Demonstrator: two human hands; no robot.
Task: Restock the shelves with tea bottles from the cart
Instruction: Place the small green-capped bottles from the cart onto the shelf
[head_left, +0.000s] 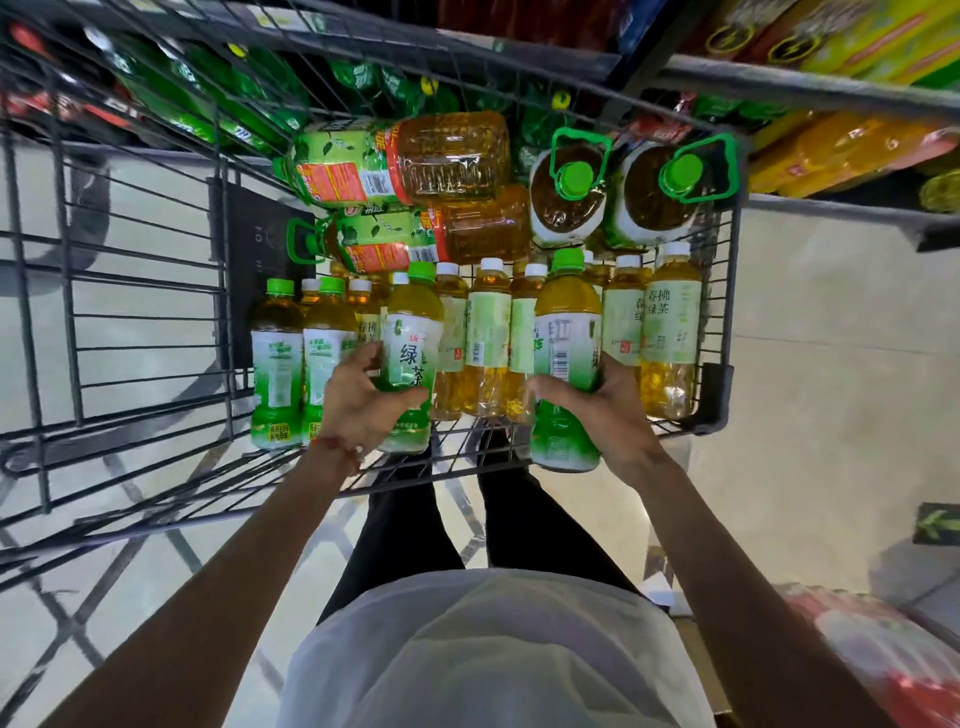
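Observation:
A grey wire cart stands in front of me, loaded with tea bottles. My left hand grips a green-capped tea bottle with a white and green label, standing in the cart's near row. My right hand holds a second green-capped tea bottle by its lower half. Between and beside them stand several white-capped tea bottles with pale green labels. Two more green-capped bottles stand at the left. Large tea jugs with green handles lie and stand at the far end.
Shelves with green and orange bottles run beyond the cart, top and right. A red-wrapped pack sits on the floor at lower right. The cart's left part holds a dark panel. My legs stand under the cart's near edge.

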